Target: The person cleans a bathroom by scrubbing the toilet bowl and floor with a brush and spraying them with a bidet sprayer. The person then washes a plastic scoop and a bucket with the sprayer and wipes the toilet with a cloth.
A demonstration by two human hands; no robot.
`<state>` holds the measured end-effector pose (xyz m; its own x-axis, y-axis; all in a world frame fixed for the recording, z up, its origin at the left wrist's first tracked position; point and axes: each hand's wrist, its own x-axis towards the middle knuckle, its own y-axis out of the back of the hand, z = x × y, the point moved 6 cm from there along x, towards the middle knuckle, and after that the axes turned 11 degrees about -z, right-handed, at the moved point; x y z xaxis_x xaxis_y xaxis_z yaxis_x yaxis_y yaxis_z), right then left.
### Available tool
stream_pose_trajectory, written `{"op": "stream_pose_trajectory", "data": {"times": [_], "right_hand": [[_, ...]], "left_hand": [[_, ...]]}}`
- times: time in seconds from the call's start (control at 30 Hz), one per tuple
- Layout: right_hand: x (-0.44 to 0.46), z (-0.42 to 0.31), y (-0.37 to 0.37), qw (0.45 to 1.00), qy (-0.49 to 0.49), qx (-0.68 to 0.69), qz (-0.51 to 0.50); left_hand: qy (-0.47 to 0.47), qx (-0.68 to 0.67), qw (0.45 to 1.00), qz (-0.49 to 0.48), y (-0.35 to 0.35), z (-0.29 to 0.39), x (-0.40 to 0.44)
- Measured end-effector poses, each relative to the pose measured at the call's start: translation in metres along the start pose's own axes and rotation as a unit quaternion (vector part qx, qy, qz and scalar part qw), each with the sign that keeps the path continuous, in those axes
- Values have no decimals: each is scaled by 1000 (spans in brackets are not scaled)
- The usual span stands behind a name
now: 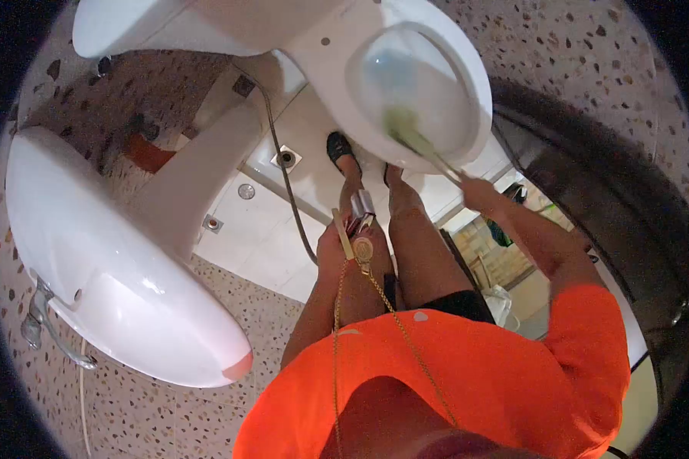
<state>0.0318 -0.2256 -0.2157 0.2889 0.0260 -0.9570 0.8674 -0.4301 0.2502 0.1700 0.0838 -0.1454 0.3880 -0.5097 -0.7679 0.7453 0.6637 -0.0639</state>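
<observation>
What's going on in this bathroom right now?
Someone in an orange top has a brush in their right hand, its head down inside the toilet bowl. Their left hand, in front of their leg, seems to hold something silvery, too unclear to name.

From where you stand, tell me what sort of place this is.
Most likely a bathroom: there is a white ceramic toilet, a glossy white pedestal sink and a round metal drain set in the pale tiled floor.
</observation>
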Motion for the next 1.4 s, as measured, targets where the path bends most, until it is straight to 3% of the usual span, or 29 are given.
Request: {"op": "stream_pose_trajectory", "data": {"times": [0.03, 0.07, 0.1, 0.2, 0.27, 0.3, 0.37, 0.4, 0.47, 0.5, 0.53, 0.6, 0.63, 0.7, 0.8, 0.9, 1.0, 1.07, 1.13, 1.2, 1.23, 1.3, 1.4], "right_hand": [[-21, 37, 6, 996, -72, -38, -23], [-40, 61, 18, 986, -143, -74, -49], [-46, 57, 56, 988, -147, -51, -9], [49, 41, 77, 993, -77, -46, 73], [111, -3, 98, 985, -61, -98, 129], [117, -33, 131, 985, -69, -23, 155], [180, -52, 134, 960, 36, -275, 40], [193, -48, 146, 960, 37, -275, 41], [193, -20, 167, 990, -82, -110, 14], [183, 0, 172, 989, -87, -114, 19], [171, 22, 176, 997, -21, 70, 17], [139, 30, 191, 968, 49, 246, 9], [102, 32, 198, 957, -24, 285, -36], [98, 40, 207, 941, -89, 317, -79], [196, 45, 203, 981, 79, 176, -14], [241, 26, 194, 998, -17, -54, 22], [151, 10, 208, 990, 51, 128, -27], [96, 33, 233, 960, 8, 275, -43], [89, 43, 254, 949, -9, 314, -33], [134, 19, 252, 982, 71, 177, 9], [149, -1, 244, 987, 150, 34, 51], [143, -38, 214, 973, 60, -195, 104], [93, -39, 178, 976, 6, -214, 42]], "left_hand": [[22, -31, 999, 23, 2, -3, 3], [18, 44, 998, 28, 7, 23, 2], [18, 43, 999, 29, 4, 17, 4], [32, -47, 998, 41, -10, -20, 19], [27, -33, 998, 50, -11, 13, 18], [25, -18, 998, 49, -12, 23, 19], [-9, -49, 996, 69, -14, 26, 22], [11, -34, 997, 73, -12, 35, 23], [24, -21, 997, 71, -17, 42, 22], [8, -38, 996, 80, -20, 42, 23], [-7, -55, 994, 93, -21, 40, 23], [0, -87, 991, 100, -26, 28, 20], [12, -115, 988, 105, -28, 19, 17], [14, -114, 986, 120, -29, 1, 18], [23, -117, 984, 130, -33, 3, 24], [5, -120, 984, 133, -35, 18, 30], [-45, -154, 978, 137, -40, 40, 21], [-67, -205, 965, 150, -43, 23, 19], [-48, -162, 973, 155, -42, 21, 20], [-27, -115, 981, 152, -45, 20, 25], [-14, -127, 981, 149, -47, 22, 29], [-2, -142, 979, 146, -54, 29, 29], [-19, -113, 980, 162, -53, 49, 31]]}}
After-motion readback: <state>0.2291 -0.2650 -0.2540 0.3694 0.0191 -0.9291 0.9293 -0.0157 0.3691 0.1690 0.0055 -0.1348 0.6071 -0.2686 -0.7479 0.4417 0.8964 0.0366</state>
